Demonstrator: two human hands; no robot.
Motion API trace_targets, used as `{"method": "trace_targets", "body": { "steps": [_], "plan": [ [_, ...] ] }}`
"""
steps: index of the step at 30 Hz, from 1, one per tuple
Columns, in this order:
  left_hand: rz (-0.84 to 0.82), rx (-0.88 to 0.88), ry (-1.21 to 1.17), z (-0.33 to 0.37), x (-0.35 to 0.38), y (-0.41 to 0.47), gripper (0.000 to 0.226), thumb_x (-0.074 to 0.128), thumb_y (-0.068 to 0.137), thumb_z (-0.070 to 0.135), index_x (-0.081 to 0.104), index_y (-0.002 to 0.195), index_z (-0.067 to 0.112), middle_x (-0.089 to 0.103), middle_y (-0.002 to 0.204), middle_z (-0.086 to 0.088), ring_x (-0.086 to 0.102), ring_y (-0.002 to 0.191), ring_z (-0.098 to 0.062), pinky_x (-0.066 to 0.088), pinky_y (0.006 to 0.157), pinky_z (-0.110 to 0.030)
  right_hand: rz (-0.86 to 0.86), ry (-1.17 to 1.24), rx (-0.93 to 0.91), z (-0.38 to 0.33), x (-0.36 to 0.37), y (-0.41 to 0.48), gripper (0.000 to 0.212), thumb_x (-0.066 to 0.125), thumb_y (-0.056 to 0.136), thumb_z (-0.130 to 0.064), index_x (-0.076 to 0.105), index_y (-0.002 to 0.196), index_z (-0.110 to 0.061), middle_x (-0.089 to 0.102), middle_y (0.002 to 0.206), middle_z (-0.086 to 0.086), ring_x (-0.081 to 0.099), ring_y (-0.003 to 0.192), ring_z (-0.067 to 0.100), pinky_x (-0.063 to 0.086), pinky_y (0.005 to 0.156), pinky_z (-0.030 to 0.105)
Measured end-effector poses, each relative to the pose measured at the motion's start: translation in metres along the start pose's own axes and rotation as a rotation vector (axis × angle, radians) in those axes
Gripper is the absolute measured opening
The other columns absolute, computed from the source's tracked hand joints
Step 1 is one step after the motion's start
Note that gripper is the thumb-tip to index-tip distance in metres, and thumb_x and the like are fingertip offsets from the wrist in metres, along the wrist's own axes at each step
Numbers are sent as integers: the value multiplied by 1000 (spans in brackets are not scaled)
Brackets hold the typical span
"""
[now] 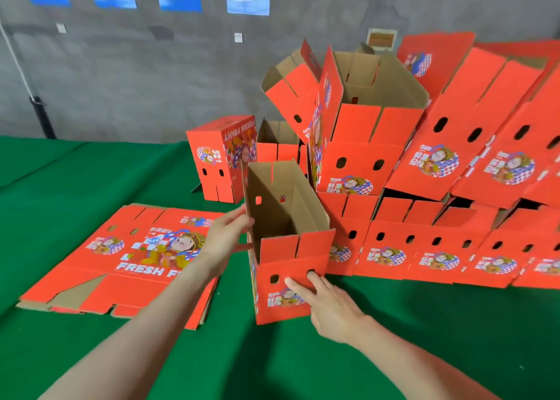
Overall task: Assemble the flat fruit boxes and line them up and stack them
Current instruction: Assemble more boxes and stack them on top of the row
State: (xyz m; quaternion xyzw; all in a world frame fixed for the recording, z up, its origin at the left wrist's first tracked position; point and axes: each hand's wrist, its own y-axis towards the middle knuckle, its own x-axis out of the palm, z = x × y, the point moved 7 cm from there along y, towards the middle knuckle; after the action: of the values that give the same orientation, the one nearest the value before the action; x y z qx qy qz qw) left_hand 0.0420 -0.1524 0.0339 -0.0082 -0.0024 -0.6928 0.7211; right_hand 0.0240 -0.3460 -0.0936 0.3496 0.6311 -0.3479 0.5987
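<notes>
A red fruit box stands upright and open-topped on the green table, brown inside. My left hand holds its left wall near the top edge. My right hand presses straight fingers on the box's front face, one fingertip at a round vent hole. A stack of flat red boxes lies to the left. Behind and to the right, several assembled open boxes are piled in rows, some leaning.
One closed red box printed FRESH FRUIT stands upright at the back centre. A grey wall with blue posters rises behind the table. Green cloth stretches in front and on the far left.
</notes>
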Motion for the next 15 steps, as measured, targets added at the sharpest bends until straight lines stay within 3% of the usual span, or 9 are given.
{"method": "trace_targets", "body": {
  "steps": [3,7,10,13,15],
  "plan": [
    [74,132,175,7,-2,7,36,52,97,27,56,130,15,63,123,-11,60,107,-20,50,96,-48,-2,49,43,-8,-5,20,81,43,91,-15,-8,147,-45,12,151,6,32,131,28,36,105,42],
    [276,319,334,13,-9,8,53,50,98,25,34,145,10,42,140,-1,39,132,-18,30,106,-25,-2,161,106,-22,-14,37,84,46,88,-13,-1,144,-54,17,144,12,40,125,32,39,103,40],
    [383,385,405,12,-24,12,54,50,97,19,32,146,8,38,141,-4,34,131,-19,23,107,-21,46,136,159,-47,-15,43,87,51,82,-11,4,147,-46,17,142,19,36,125,36,38,103,40],
    [251,434,447,5,-20,26,46,50,97,12,42,142,14,49,136,0,46,120,-12,33,102,-22,51,42,229,-71,-3,52,95,57,79,-17,-4,149,-37,3,149,29,19,135,39,23,111,46],
    [150,448,523,3,-16,39,39,48,97,11,52,136,17,56,132,5,52,119,-12,35,98,-15,-10,3,263,-75,6,61,101,61,79,-20,-12,147,-36,-6,149,35,13,136,42,19,112,50]
  ]
}}
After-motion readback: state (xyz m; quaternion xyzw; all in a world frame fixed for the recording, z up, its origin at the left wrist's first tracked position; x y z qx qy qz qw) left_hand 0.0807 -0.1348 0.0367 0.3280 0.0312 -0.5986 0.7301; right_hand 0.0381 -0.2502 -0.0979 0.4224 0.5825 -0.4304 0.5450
